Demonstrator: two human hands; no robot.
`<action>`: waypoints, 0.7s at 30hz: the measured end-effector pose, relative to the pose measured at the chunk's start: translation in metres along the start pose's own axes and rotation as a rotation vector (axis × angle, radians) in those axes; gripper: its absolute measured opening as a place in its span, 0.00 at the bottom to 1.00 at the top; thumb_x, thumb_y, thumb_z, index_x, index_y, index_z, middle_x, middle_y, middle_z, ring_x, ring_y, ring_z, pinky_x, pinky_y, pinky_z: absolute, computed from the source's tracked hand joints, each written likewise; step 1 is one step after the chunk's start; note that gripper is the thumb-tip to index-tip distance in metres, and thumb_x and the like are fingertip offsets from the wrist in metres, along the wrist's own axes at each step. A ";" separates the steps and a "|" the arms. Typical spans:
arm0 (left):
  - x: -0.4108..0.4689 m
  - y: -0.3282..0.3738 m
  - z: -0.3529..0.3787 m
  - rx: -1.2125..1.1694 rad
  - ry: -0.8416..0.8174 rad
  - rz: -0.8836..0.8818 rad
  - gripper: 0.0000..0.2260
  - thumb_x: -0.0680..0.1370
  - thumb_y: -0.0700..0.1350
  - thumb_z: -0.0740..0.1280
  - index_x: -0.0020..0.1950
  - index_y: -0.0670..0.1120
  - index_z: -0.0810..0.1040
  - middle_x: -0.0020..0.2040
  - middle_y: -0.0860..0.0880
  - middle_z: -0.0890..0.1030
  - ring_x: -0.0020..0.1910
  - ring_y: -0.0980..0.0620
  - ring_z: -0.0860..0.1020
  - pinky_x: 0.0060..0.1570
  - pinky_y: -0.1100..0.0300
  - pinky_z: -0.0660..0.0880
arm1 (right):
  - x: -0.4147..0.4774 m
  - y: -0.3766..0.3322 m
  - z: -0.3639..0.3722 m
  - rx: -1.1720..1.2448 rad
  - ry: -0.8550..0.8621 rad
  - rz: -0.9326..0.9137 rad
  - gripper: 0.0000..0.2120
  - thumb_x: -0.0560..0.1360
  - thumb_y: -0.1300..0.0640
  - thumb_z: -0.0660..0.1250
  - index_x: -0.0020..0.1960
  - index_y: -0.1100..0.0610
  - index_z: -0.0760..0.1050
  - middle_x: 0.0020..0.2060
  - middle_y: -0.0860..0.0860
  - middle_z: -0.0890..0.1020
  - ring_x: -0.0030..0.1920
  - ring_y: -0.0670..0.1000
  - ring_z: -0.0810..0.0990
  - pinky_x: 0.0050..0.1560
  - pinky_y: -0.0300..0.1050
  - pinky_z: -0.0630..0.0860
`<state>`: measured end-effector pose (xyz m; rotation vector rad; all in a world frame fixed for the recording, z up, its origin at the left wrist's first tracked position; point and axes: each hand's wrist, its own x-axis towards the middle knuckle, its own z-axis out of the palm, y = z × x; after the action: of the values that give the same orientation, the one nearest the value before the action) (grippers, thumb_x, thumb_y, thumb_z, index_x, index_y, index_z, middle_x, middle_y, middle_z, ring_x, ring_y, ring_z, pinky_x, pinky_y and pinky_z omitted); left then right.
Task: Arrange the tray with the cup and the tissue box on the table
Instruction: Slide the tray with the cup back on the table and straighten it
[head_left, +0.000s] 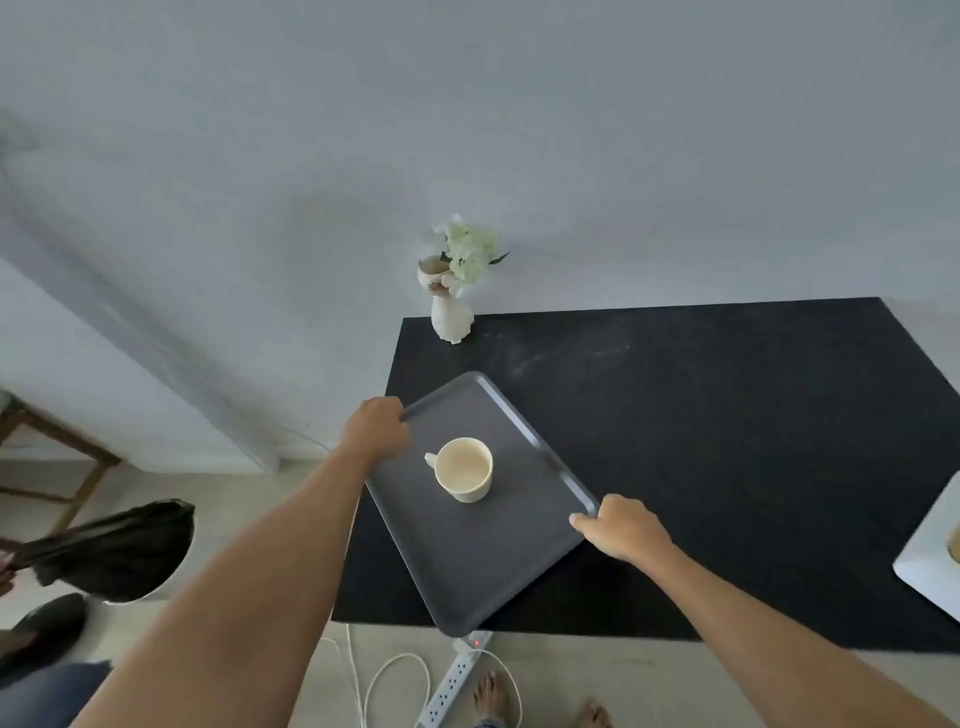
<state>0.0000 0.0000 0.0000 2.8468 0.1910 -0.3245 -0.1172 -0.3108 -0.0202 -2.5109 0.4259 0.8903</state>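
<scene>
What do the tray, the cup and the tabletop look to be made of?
Tray: dark grey with a smooth satin finish, a rolled rim catching light; plastic or coated metal, I cannot tell which.
Cup: cream, with a soft sheen and thick wall; probably glazed ceramic, possibly plastic.
Tabletop: matte black with faint pale speckles and scuffs; looks like stone or laminate, uncertain.

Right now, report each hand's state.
Left hand: closed on the tray at its far-left edge.
Right hand: closed on the tray's right edge.
</scene>
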 end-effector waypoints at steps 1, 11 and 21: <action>0.003 -0.003 0.000 -0.007 -0.006 -0.003 0.10 0.73 0.40 0.61 0.49 0.39 0.79 0.49 0.43 0.82 0.51 0.41 0.79 0.44 0.52 0.74 | 0.003 0.000 0.004 0.023 -0.012 -0.001 0.20 0.74 0.39 0.61 0.51 0.56 0.73 0.43 0.50 0.78 0.43 0.52 0.80 0.40 0.44 0.74; 0.064 -0.037 0.019 -0.082 -0.059 0.068 0.10 0.75 0.40 0.62 0.50 0.38 0.80 0.51 0.40 0.82 0.53 0.38 0.79 0.48 0.52 0.74 | 0.011 -0.017 0.051 0.424 -0.079 0.304 0.22 0.74 0.43 0.65 0.56 0.60 0.74 0.41 0.56 0.85 0.41 0.52 0.86 0.47 0.48 0.84; 0.116 -0.054 0.042 -0.050 -0.138 0.135 0.16 0.78 0.43 0.64 0.64 0.38 0.77 0.65 0.37 0.76 0.64 0.37 0.75 0.63 0.48 0.71 | 0.021 -0.032 0.098 0.870 -0.041 0.478 0.22 0.74 0.53 0.71 0.62 0.64 0.73 0.40 0.61 0.85 0.39 0.55 0.87 0.38 0.47 0.84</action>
<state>0.0946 0.0514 -0.0802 2.7572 -0.0203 -0.4789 -0.1390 -0.2368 -0.0925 -1.6064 1.1444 0.6941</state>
